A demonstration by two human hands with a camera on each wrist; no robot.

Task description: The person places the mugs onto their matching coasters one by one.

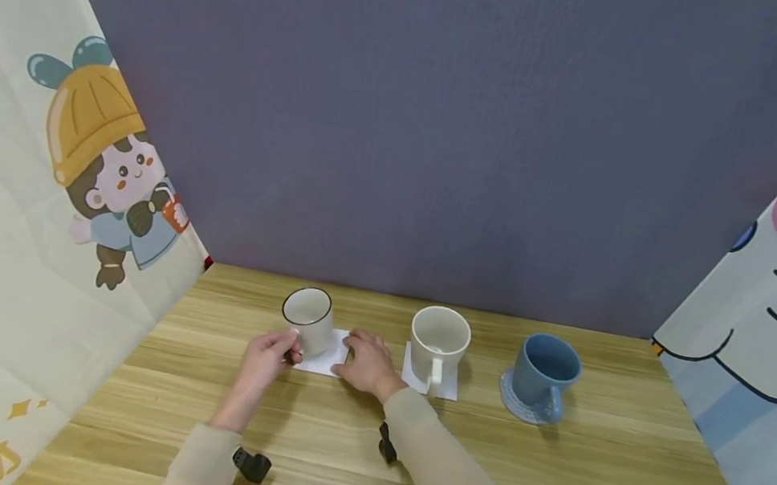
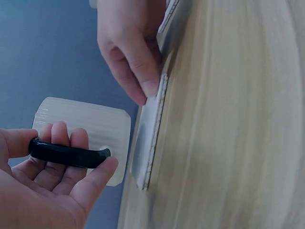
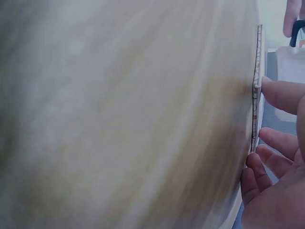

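My left hand grips a cream mug with a dark rim by its black handle. In the left wrist view, a gap shows between the mug's base and a white square cardboard coaster, so the mug is held just above it. My right hand pinches the coaster's right end, with the thumb on its near side and the fingers farther along its edge. The coaster lies on or close to the wooden table; its layered edge shows in both wrist views.
Right of my right hand, a white mug stands on another white coaster. Farther right, a blue mug stands on a round blue-grey coaster. A dark grey panel rises behind the wooden table.
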